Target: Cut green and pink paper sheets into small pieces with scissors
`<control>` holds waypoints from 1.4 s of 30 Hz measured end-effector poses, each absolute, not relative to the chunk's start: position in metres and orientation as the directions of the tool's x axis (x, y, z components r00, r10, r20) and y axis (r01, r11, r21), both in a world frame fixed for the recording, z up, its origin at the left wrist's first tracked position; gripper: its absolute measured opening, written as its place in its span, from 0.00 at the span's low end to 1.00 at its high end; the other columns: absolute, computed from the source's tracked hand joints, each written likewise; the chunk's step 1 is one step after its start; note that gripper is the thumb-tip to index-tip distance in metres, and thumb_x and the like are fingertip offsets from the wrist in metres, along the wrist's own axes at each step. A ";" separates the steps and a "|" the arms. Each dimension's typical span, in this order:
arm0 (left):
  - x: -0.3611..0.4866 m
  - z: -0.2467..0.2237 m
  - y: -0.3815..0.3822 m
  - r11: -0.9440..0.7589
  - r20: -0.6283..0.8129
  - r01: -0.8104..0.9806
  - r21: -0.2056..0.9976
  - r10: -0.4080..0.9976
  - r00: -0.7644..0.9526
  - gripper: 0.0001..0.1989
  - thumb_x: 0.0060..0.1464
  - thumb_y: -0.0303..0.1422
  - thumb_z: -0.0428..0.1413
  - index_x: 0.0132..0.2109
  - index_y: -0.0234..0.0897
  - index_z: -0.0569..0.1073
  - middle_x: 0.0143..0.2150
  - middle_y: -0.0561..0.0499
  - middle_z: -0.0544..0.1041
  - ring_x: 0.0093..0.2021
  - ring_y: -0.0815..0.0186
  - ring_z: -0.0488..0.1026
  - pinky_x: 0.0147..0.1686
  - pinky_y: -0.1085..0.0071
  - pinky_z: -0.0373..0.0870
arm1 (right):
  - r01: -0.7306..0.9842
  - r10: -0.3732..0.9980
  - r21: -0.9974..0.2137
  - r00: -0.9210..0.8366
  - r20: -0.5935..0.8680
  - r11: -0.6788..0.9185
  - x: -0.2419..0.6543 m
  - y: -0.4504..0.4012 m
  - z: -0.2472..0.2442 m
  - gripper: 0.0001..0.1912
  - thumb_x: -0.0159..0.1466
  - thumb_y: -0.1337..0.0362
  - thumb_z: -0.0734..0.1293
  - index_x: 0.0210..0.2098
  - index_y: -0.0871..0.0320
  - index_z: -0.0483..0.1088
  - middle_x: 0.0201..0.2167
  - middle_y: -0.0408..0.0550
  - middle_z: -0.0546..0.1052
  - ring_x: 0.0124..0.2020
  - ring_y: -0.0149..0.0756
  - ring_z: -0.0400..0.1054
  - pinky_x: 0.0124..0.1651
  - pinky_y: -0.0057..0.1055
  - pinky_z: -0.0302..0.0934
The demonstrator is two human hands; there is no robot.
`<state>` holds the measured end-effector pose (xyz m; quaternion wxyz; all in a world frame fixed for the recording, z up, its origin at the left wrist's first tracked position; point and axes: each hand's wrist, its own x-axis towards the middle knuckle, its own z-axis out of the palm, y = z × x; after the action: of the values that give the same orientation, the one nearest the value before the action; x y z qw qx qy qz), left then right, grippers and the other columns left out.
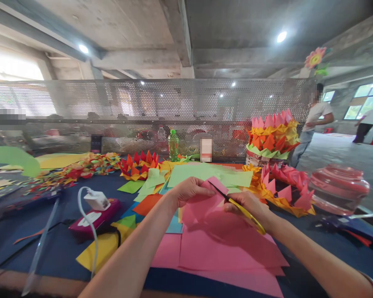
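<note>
My left hand point(191, 190) pinches a small piece of pink paper point(216, 185), held up over a spread of larger pink paper sheets point(217, 248). My right hand point(247, 207) is closed on yellow-handled scissors point(244, 213), whose dark blade points up and left along the pink piece. The blade tips lie at the paper near my left fingertips. Beneath my hands, orange paper point(147, 205) and blue sheets show to the left of the pink ones. Behind my hands lies pale green paper point(186, 176).
A magenta power strip point(95, 219) with a white charger point(97, 200) stands at left. Folded paper rings point(139, 165) sit farther back, beside a green bottle point(173, 145). At right are a stacked paper decoration point(272, 136), a clear jar point(338, 188) and a glue gun point(348, 225). People stand beyond.
</note>
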<state>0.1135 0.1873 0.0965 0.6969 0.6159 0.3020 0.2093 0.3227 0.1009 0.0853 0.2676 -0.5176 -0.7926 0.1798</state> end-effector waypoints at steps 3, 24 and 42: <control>0.113 0.096 0.188 0.148 -0.150 0.067 0.987 0.666 0.731 0.15 0.36 0.36 0.69 0.32 0.33 0.80 0.29 0.47 0.80 0.28 0.67 0.76 0.30 0.73 0.70 | 0.735 0.903 -0.526 -0.337 0.265 0.429 0.322 0.100 0.086 0.27 0.61 0.40 0.59 0.23 0.58 0.65 0.18 0.38 0.58 0.21 0.29 0.55 0.22 0.25 0.44; 0.121 0.092 0.181 0.106 -0.135 0.089 0.990 0.593 0.794 0.16 0.38 0.35 0.68 0.38 0.35 0.81 0.33 0.47 0.81 0.30 0.68 0.75 0.34 0.74 0.68 | 0.706 0.888 -0.539 -0.360 0.286 0.460 0.322 0.103 0.075 0.24 0.63 0.44 0.60 0.23 0.57 0.56 0.21 0.38 0.51 0.23 0.28 0.47 0.24 0.26 0.38; 0.125 0.092 0.181 0.156 -0.176 0.085 0.984 0.791 0.585 0.19 0.33 0.38 0.69 0.33 0.32 0.80 0.27 0.48 0.79 0.25 0.67 0.72 0.26 0.71 0.67 | 0.260 0.992 -0.957 -0.017 0.128 0.128 0.310 0.105 0.074 0.17 0.56 0.47 0.63 0.24 0.54 0.62 0.07 0.31 0.57 0.07 0.27 0.51 0.13 0.26 0.56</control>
<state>0.1252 0.1811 0.0923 0.6642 0.5929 0.3697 0.2658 0.3098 0.1050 0.0736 0.4612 -0.5279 -0.5928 0.3964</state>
